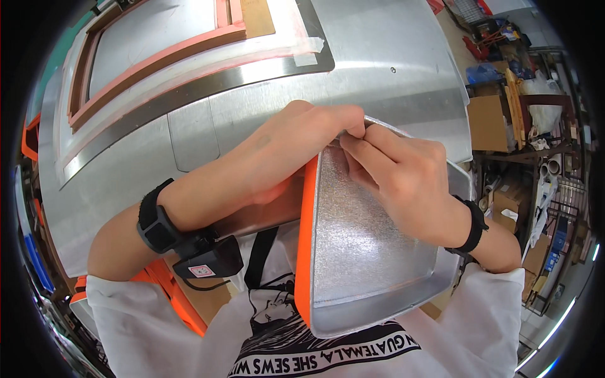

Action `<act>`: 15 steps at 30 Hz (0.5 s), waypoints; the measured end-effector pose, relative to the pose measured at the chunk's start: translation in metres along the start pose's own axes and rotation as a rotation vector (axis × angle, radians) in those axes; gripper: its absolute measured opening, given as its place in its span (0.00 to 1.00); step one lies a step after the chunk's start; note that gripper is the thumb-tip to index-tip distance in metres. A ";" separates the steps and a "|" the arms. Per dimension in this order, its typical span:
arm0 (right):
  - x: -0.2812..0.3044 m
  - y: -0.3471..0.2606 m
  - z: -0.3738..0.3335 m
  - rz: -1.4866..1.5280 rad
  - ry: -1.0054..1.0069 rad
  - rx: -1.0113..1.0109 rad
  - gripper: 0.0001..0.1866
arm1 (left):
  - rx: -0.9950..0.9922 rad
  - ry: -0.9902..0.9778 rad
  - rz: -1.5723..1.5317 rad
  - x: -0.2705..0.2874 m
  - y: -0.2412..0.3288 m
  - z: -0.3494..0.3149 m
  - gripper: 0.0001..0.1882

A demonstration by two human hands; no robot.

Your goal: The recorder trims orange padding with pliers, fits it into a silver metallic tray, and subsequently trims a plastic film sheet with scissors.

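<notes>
An orange insulated bag point(375, 246) with a silver foil lining stands open and tilted in front of my chest, its lined inside facing up. At its far corner my left hand point(309, 135) is closed, fingers curled over the rim; most of those fingertips are hidden. My right hand point(413, 173) meets it there, thumb and fingers pinching the rim from the inside. Something small and dark shows between the two hands, too little to name. A black device on a strap point(211, 255) hangs beneath my left wrist.
A wide metal table point(391, 75) lies beyond the bag. On its left side rests a taped wooden frame point(183, 60). Shelves with cardboard boxes point(488, 120) stand at the right. More orange material point(170, 293) lies under my left arm.
</notes>
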State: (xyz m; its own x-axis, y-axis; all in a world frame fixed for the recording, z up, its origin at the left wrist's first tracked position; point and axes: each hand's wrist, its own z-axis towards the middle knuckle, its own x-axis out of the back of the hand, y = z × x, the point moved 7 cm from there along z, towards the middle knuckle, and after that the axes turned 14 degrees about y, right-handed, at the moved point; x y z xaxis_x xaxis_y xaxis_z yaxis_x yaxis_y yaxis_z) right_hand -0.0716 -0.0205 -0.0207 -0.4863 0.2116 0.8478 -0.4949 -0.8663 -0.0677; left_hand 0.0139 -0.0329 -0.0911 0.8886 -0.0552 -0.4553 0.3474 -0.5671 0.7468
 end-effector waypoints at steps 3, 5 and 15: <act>0.008 0.002 -0.001 0.073 0.012 -0.034 0.12 | 0.028 0.030 0.025 -0.002 0.000 -0.001 0.12; 0.016 0.005 0.000 0.096 -0.023 -0.101 0.13 | 0.016 0.026 0.044 -0.001 0.000 -0.001 0.12; 0.103 0.070 -0.018 0.108 0.007 -0.728 0.09 | -0.003 0.062 0.157 0.007 0.000 0.000 0.12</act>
State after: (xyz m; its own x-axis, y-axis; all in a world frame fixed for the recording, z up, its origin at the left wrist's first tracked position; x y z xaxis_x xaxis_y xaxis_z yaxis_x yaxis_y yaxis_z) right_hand -0.1694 -0.0511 0.0523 -0.5632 0.1470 0.8131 -0.7953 -0.3633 -0.4852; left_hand 0.0201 -0.0330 -0.0943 0.9490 -0.0921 -0.3016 0.2032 -0.5529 0.8081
